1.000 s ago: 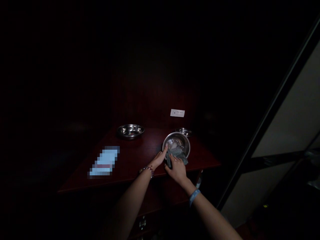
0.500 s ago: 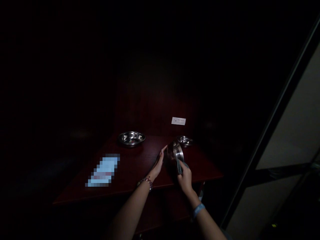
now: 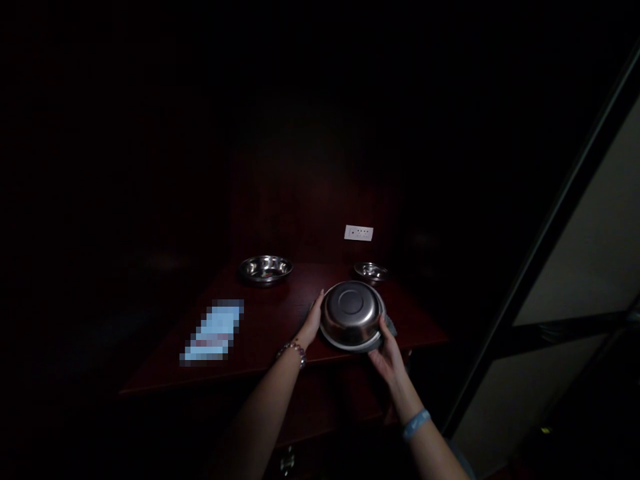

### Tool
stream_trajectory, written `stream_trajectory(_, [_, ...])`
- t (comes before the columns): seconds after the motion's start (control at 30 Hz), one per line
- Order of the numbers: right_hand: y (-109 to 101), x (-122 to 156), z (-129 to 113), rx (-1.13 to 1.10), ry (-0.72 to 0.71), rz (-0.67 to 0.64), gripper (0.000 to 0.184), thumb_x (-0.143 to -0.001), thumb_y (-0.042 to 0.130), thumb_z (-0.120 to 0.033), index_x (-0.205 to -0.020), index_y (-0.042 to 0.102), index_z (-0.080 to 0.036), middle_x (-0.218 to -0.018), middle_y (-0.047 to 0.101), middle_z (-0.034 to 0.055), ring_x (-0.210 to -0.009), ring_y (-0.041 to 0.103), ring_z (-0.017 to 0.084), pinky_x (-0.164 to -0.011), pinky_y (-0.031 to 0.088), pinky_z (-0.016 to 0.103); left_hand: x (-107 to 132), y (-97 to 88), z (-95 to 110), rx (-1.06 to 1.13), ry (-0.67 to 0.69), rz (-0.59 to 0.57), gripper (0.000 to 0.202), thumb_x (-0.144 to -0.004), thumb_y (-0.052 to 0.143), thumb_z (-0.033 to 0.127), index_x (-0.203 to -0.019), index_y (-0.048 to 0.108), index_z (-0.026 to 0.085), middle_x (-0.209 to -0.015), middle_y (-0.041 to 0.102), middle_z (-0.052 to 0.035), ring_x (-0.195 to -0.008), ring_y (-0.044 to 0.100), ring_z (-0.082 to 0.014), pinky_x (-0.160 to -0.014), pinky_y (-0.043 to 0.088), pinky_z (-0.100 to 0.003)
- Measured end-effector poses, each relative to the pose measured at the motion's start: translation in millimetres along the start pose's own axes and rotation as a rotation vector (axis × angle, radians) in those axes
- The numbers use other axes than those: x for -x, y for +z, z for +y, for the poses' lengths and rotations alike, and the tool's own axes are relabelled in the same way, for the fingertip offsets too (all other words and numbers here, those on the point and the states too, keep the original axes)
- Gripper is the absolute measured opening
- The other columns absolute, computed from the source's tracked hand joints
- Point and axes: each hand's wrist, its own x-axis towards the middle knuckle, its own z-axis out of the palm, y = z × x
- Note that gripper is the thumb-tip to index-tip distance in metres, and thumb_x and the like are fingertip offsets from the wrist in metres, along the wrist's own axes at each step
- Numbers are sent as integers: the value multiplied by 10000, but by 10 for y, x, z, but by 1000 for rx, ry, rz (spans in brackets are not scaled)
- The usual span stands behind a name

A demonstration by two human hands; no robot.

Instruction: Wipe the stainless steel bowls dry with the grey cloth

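Observation:
A shiny steel bowl [image 3: 351, 313] is held up over the front of the dark red table, its round base facing me. My left hand [image 3: 311, 325] grips its left edge, thumb along the rim. On the other side, my right hand [image 3: 389, 353] clasps the rim and also pins a grey cloth [image 3: 390, 325] against it. Most of the cloth is hidden behind the bowl. Farther back, a wide steel bowl [image 3: 265, 272] rests at the left and a smaller steel bowl [image 3: 371, 271] at the right, both with their openings up.
The table [image 3: 280, 303] has its front edge just below my hands. A pale blurred patch [image 3: 214, 332] lies on its left part. A white socket plate [image 3: 359, 233] is on the back wall. A dark frame with pale panels [image 3: 565, 247] slants along the right.
The bowl in my hands has turned from sideways to base towards me. My right hand has shifted to the bowl's right rim, the cloth now mostly behind it.

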Motion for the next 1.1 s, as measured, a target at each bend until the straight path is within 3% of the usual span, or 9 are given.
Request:
stream_trajectory(0.1, [35,16,12,-91,141,28,196,-862,672,-335,-1041,700,-261,-1070,761,15,-1086,722,195,-906,629,366,4,-64,-16,-54,61,73,526,-775,694,594,-1024,759,135,-1124,771,-135,-1100,692,-304,-1088,446,-468])
stream_trajectory(0.2, [71,23,1,-89,169,68,204,-840,671,-323,-1026,703,-246,-1069,763,36,-1141,700,215,-933,617,396,11,-102,-21,-88,87,70,480,-772,711,548,-1014,762,137,-1103,776,-125,-1055,701,-290,-1051,469,-449])
stream_trajectory(0.43, [3,-23,14,57,56,139,305,-815,608,-459,-952,733,-216,-1128,758,132,-1262,633,297,-1040,536,491,10,-109,-7,-132,106,151,418,-793,680,527,-930,760,140,-991,787,-112,-966,704,-267,-974,502,-419])
stream_trajectory(0.53, [-1,-27,13,110,-28,155,455,-851,546,-531,-1138,711,-218,-1291,702,121,-1318,593,283,-1103,482,492,15,-98,9,-128,96,181,399,-794,680,522,-901,754,145,-946,785,-103,-940,702,-259,-946,512,-405])
stream_trajectory(0.7, [-26,-7,-24,405,-271,160,726,-899,485,-601,-1486,478,-173,-1529,512,128,-1427,476,295,-1204,348,511,11,-90,8,-152,96,236,415,-777,687,559,-834,728,150,-840,768,-89,-888,697,-247,-893,520,-383])
stream_trajectory(0.8, [-8,46,-54,749,-479,6,673,-923,502,-528,-1506,459,-196,-1592,430,105,-1501,357,291,-1255,227,530,3,-93,-9,-170,109,231,427,-776,678,577,-821,718,154,-849,765,-93,-890,695,-245,-896,515,-381])
stream_trajectory(0.9, [113,158,-71,1129,-690,-331,568,-951,472,-362,-1513,455,-284,-1632,372,26,-1543,263,258,-1278,142,537,13,-84,-8,-161,111,211,441,-770,671,592,-827,715,157,-872,766,-95,-860,693,-246,-888,520,-396])
stream_trajectory(0.97, [238,253,-68,1368,-745,-515,596,-942,463,-268,-1534,419,-325,-1651,328,-9,-1559,214,258,-1283,88,547,33,-70,10,-142,105,188,457,-759,666,604,-831,715,155,-855,763,-92,-845,694,-251,-874,524,-403])
stream_trajectory(1.1, [467,394,-42,1628,-774,-585,638,-952,524,-315,-1568,356,-326,-1672,268,17,-1554,215,323,-1270,110,587,82,-38,66,-120,108,168,491,-717,676,618,-837,718,144,-810,758,-84,-843,701,-269,-859,523,-397])
